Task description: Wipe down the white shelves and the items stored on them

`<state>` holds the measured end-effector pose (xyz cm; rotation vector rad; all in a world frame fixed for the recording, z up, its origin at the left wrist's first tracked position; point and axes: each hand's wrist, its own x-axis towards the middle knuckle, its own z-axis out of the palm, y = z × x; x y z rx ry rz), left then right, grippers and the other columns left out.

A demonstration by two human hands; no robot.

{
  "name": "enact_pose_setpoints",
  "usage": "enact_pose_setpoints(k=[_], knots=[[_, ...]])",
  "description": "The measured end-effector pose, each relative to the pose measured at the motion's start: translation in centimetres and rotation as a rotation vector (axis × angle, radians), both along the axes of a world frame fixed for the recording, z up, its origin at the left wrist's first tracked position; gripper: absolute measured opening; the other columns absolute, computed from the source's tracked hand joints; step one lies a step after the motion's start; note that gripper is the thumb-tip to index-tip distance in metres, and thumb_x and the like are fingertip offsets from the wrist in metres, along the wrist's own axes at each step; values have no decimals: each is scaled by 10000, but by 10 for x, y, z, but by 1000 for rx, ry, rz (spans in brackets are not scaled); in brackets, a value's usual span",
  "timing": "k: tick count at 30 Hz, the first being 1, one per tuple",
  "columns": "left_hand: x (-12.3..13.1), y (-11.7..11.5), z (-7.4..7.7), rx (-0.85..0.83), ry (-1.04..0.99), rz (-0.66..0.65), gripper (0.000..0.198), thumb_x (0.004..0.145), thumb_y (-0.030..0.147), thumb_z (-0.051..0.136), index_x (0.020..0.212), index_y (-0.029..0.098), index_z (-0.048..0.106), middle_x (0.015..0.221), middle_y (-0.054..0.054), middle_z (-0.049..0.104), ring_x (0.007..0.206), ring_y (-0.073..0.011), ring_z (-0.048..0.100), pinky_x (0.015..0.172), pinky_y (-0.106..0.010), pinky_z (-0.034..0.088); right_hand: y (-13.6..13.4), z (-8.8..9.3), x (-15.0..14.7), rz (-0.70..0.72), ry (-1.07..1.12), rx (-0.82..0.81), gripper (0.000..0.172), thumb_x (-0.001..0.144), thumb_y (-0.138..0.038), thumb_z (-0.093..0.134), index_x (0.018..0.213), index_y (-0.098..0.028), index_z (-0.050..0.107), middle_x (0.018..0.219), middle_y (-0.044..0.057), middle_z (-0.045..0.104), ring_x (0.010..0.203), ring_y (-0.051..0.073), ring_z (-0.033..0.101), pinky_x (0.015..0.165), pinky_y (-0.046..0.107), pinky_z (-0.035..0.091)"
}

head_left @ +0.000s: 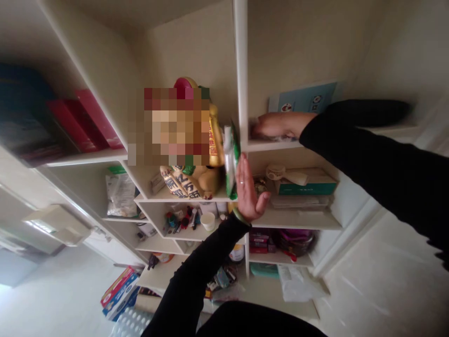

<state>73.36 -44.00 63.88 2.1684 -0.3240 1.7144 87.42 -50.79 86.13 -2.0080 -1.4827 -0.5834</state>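
Left hand's fingers (243, 178) extended and spread slightly, flat and open, a ring on one finger; nothing closed around. Left hand (248, 199) lies edge-on beside a green-and-white packet (231, 161), touching or just apart: cannot tell. Packet stands on the shelf edge, unheld, against a gold figurine (216, 135), whose front is pixelated. Green bangle (241, 217) at left wrist; black sleeve (191, 281) runs out of frame.

Right hand (277, 125) lies across the upper-right compartment, on a white shelf board (275, 145), before a pale blue card (303, 98). Its fingers are blurred and hidden: open or closed, cannot tell. Below: teal box (305, 188), white paper cup (207, 221). Neither hand visibly grips anything.
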Motion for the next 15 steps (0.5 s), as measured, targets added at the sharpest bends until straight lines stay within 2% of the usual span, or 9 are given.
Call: enact_pose_setpoints(k=[2, 3, 5, 8, 11, 15], knots=[[-3, -1, 2, 4, -29, -24, 1053, 1073, 832, 366, 1860, 199, 70, 1908, -208, 235, 1795, -391, 210, 1457, -638, 253, -27, -7, -21, 44, 11, -134, 166, 974, -178, 739, 833, -128, 810, 859, 30, 830, 746, 130, 682, 778, 266, 517], [-4, -2, 3, -2, -41, -36, 972, 1109, 778, 303, 1860, 200, 86, 1910, -198, 237, 1795, -372, 217, 1460, -613, 255, -40, -12, -33, 57, -12, -158, 136, 998, -193, 707, 968, -147, 832, 989, 50, 855, 841, 164, 724, 814, 284, 537], [-4, -5, 4, -39, -65, -62, 867, 1146, 690, 229, 1858, 206, 125, 1914, -171, 243, 1794, -342, 236, 1466, -565, 253, -59, -29, -57, 30, -150, -98, 230, 995, -165, 654, 1165, -171, 809, 1244, 110, 833, 1071, 257, 751, 921, 366, 567], [0, -12, 5, -105, -109, -97, 815, 1161, 634, 267, 1855, 218, 169, 1927, -130, 219, 1803, -323, 205, 1480, -520, 208, -70, -60, -72, -31, -324, 39, 335, 969, -114, 610, 1263, -175, 758, 1369, 160, 773, 1251, 344, 699, 1028, 479, 554], [6, -19, 8, -108, -129, -101, 800, 1164, 612, 355, 1853, 239, 192, 1930, -118, 212, 1817, -315, 129, 1493, -510, 147, -78, -88, -50, -30, -405, 138, 411, 972, -127, 596, 1350, -221, 725, 1430, 144, 749, 1321, 357, 653, 1104, 539, 515], [7, -23, 13, -88, -116, -105, 784, 1158, 602, 397, 1844, 251, 248, 1897, -157, 300, 1782, -357, 274, 1473, -577, 233, -114, -113, 9, -114, -408, 267, 492, 948, -135, 584, 1395, -300, 706, 1487, 105, 732, 1387, 360, 613, 1193, 606, 455]])
